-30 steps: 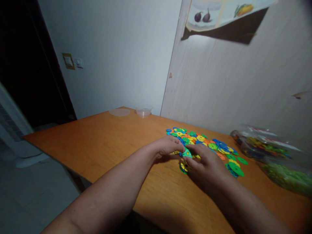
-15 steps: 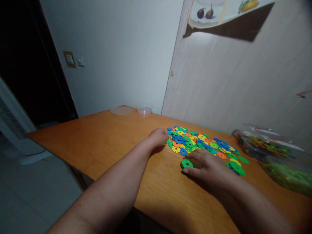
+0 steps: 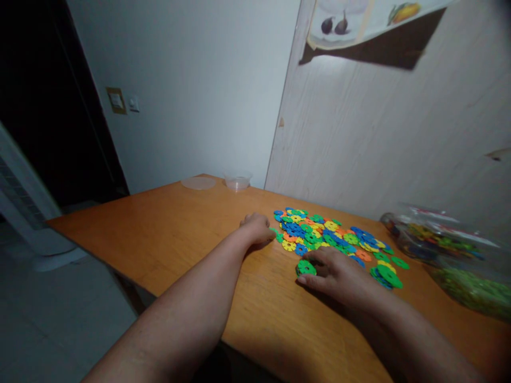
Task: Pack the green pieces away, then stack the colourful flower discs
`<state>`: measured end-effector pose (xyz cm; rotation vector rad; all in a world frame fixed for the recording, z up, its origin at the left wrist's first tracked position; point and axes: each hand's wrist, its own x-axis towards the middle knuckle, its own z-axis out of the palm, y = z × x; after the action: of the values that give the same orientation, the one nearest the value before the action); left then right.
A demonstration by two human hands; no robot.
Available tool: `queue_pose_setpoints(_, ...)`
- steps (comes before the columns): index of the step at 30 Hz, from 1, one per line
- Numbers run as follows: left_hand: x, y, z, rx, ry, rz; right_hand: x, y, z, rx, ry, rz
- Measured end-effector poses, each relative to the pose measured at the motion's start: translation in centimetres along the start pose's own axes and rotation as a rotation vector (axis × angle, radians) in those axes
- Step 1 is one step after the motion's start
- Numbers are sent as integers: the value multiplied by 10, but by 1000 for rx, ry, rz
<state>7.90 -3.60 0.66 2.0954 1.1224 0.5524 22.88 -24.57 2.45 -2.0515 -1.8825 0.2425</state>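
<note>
Worktop: an orange-brown wooden surface filling the lower half of the view, its far corner against the walls at 12 o'clock.

Clear plastic bag: lies at 3 o'clock, well apart from the hands, filled with more coloured pieces.

Heap of toothed discs: flat plastic pieces in blue, green, yellow and orange, spread thin just right of centre, probably so that single colours can be told apart.

Left hand: rests loosely curled at the heap's 9 o'clock edge, fingertips touching or nearly touching a green piece; its grip is half closed, and whether it holds anything cannot be told in the dim light.

Right hand: lies flat at the heap's 6 o'clock edge, fingers spread, grip open, pinning rather than holding.

Green disc: round, notched rim, dark central hole, flat beside the right fingertips, set apart from the heap.

Small clear tub and lid: far edge, 12 o'clock.
</note>
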Motion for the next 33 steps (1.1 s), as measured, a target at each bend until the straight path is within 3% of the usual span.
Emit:
queue_pose_setpoints(3, -2, 3, 0, 225, 42, 60, 0, -1, -1, 50, 57, 43)
queue_pose_setpoints(7, 1, 1, 3, 235, 44, 74, -1, 0, -1, 74, 103, 28)
queue_pose_setpoints(10, 5, -3, 7, 130, 56, 66, 0, 5, 2, 62, 150, 19)
queue_pose_setpoints(15, 4, 7, 11, -256, -15, 91, 4, 13, 12, -21, 367, -13)
queue_pose_setpoints(18, -11, 23, 13, -489, -152, 141, 5, 13, 14, -48, 424, -85)
queue_pose_setpoints(22, -36, 40, 18, -826, -508, 126, 4, 6, 9, -56, 375, -149)
queue_pose_setpoints(26, -47, 44, 21, -886, -619, 99, 2, -1, 1, -53, 308, -129)
queue_pose_setpoints(29, -42, 42, 20, -863, -549, 101, 0, -3, -5, -43, 267, -79)
queue_pose_setpoints(33, -24, 33, 13, -592, -192, 120, -2, -1, -9, -45, 143, -47)
